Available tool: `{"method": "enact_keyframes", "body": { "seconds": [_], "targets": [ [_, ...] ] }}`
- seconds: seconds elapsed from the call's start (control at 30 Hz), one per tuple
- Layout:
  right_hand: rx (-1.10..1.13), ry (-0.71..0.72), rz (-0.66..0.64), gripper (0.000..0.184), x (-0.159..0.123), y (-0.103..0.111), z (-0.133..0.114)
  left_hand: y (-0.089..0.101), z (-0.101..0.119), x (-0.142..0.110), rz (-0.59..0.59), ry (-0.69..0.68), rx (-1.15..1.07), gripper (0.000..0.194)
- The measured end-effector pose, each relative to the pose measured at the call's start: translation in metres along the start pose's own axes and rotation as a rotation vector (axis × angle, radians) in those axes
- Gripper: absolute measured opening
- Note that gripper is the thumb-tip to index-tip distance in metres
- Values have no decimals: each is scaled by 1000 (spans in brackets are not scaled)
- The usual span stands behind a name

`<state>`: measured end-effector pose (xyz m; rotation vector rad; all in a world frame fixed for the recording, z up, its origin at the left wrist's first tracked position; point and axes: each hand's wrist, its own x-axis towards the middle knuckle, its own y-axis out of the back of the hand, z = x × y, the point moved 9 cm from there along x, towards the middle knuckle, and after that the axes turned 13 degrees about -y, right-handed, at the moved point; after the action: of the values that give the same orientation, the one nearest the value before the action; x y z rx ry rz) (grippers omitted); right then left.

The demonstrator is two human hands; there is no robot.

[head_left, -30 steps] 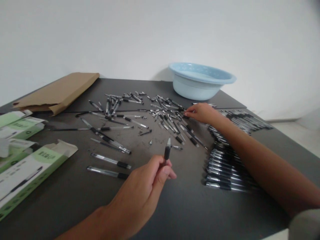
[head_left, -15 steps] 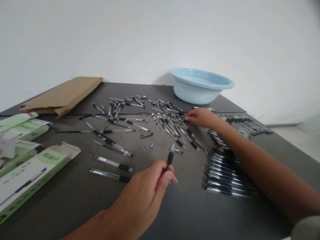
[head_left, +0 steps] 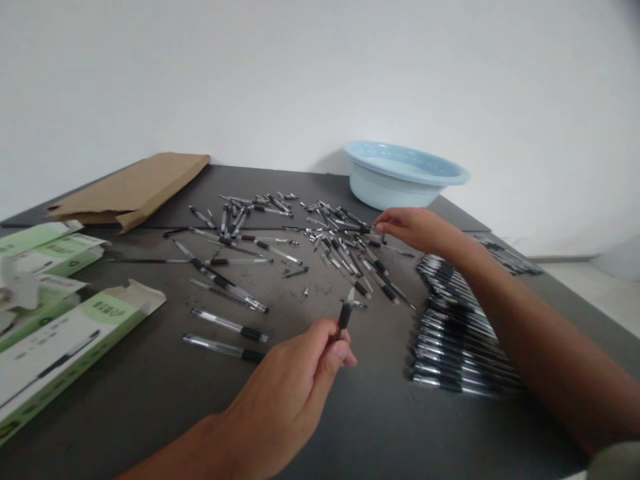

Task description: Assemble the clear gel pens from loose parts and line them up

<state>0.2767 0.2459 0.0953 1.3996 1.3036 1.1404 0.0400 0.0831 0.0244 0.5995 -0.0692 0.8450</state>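
Fingers of the left hand (head_left: 295, 383), low in the center of the frame, grasp a slim clear-barreled plastic pen with a black grip (head_left: 345, 315), its clear conical tip pointing up and its long axis nearly upright, leaning slightly right. The right hand (head_left: 413, 227), right of center, bends its fingers together at the edge of a scattered heap of clear-and-black pens and parts (head_left: 343, 257); whether they grip anything cannot be told. The heap's pens point many ways, several slanting from upper left to lower right. A small silver cone-shaped tip (head_left: 306, 292) stands just above the left hand in the frame.

At right, beneath the right forearm, a close-packed row of black-gripped clear pens (head_left: 445, 363) lies with long axes running roughly side to side. Left of center, two separate clear pens lie nearly parallel, their black grips toward the right.

At lower left, a white-and-green cardboard box (head_left: 50, 360) with an open flap carries a printed pen and dark lettering too blurred to read; more opened green-and-white boxes (head_left: 65, 253) sit beyond it, their contents unclear. At upper left rests a brown paper bag (head_left: 135, 183), its mouth gaping toward the viewer. A round light-blue plastic basin (head_left: 395, 190) stands at upper right, its bottom hidden, on the dark gray table (head_left: 380, 413).
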Motion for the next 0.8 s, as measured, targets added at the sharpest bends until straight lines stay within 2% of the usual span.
{"method": "enact_keyframes", "body": {
  "seconds": [0.13, 0.23, 0.37, 0.47, 0.57, 0.67, 0.8],
  "targets": [
    [129, 133, -66, 27, -46, 27, -32, 1, 5, 1, -4, -23, 31, 24],
    [356, 243, -160, 25, -87, 33, -52, 1, 7, 1, -16, -24, 67, 24],
    [763, 259, -250, 22, -121, 30, -55, 3, 7, 3, -3, -50, 119, 20],
    [937, 245, -168, 18, -130, 34, -48, 8, 9, 3, 44, -87, 173, 17],
    [942, 274, -114, 13, -137, 36, -44, 9, 11, 3, 34, -99, 225, 17],
    [887, 308, -125, 16, -145, 35, -42, 8, 14, 5, 13, -94, 239, 16],
    [823, 316, -74, 17, -153, 39, -38, 9, 17, 6, 21, -132, 259, 10]
  ]
}}
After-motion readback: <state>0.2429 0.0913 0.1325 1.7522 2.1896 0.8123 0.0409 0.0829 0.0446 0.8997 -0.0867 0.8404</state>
